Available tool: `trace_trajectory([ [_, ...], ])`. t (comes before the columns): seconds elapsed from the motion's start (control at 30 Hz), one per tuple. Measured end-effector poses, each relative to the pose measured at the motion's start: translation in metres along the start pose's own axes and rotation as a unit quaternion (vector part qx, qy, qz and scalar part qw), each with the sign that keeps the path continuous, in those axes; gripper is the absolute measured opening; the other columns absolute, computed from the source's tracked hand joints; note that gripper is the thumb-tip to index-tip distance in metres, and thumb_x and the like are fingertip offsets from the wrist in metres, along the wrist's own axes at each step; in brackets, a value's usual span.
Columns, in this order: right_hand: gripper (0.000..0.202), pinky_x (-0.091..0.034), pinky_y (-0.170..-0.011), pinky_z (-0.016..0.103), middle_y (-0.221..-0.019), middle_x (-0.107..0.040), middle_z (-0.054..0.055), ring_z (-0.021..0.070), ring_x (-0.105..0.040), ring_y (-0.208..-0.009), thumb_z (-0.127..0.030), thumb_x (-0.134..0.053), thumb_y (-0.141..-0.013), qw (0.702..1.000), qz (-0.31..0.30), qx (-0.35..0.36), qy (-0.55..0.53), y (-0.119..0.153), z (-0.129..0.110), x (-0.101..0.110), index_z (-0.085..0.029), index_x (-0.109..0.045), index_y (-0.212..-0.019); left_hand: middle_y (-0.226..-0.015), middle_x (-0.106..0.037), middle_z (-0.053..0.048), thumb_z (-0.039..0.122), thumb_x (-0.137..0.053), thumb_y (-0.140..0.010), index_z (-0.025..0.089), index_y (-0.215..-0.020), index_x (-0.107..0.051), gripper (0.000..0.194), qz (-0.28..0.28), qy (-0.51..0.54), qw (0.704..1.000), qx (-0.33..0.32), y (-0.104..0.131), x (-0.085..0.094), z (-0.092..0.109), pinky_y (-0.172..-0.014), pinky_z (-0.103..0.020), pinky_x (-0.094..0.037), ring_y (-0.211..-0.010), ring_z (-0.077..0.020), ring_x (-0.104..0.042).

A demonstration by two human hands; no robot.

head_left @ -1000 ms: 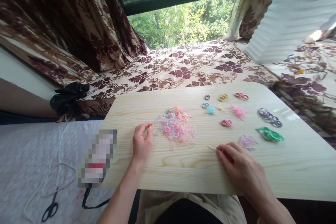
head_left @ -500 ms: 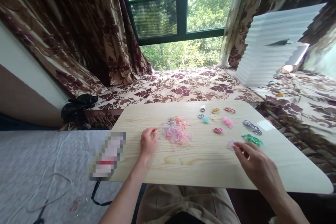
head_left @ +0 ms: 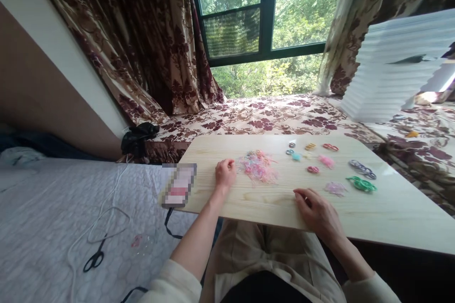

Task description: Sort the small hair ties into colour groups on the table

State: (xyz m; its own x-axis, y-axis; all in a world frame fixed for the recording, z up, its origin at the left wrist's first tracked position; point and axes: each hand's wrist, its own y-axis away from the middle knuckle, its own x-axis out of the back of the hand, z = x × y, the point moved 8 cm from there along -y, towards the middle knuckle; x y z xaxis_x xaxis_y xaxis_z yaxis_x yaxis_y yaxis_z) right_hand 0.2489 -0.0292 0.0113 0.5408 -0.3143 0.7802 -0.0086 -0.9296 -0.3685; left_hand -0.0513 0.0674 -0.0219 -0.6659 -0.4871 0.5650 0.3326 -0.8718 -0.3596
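Mixed pile of thin, pastel elastic bands [head_left: 260,170], tangled, left of centre on the pale wood-grain tabletop [head_left: 249,206], without a clear long axis. Row of purple-grey rings [head_left: 362,169], right, its long axis running from far left to near right; green bands [head_left: 361,183] lie just nearer. Left hand [head_left: 225,173] curled beside the pile; right hand [head_left: 317,210] bent-fingered, near the lilac bands [head_left: 335,189]. Whether either grasps anything cannot be told.

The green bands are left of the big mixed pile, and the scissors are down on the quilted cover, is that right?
Not quite: in the head view, the green bands are right of the big mixed pile. The scissors are indeed down on the quilted cover.
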Motion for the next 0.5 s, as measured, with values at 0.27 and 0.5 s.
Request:
trace_trajectory([
  [0.27, 0.032, -0.047, -0.059, 0.03, -0.088, -0.075, 0.003, 0.0187, -0.069, -0.07, -0.042, -0.043, -0.086, 1.0, 0.02, 0.004, -0.005, -0.0001, 0.0054, -0.005, -0.025, -0.071, -0.087, -0.095, -0.075, -0.008, 0.014, -0.054, -0.082, 0.018, -0.087, -0.072, 0.019, -0.007, -0.012, 1.0, 0.002, -0.0016, 0.0005, 0.0015, -0.093, -0.032, -0.05, -0.097, -0.021, -0.066],
  [0.5, 0.03, -0.049, -0.06, 0.03, -0.089, -0.075, 0.002, 0.0192, -0.07, -0.072, -0.042, -0.045, -0.087, 1.0, 0.022, 0.009, -0.006, 0.0018, 0.0063, -0.0037, -0.025, -0.07, -0.087, -0.094, -0.075, -0.008, 0.015, -0.053, -0.082, 0.018, -0.088, -0.072, 0.02, 0.001, 0.007, 1.0, -0.006, 0.0011, 0.0011, 0.0011, -0.093, -0.033, -0.05, -0.097, -0.0211, -0.066],
])
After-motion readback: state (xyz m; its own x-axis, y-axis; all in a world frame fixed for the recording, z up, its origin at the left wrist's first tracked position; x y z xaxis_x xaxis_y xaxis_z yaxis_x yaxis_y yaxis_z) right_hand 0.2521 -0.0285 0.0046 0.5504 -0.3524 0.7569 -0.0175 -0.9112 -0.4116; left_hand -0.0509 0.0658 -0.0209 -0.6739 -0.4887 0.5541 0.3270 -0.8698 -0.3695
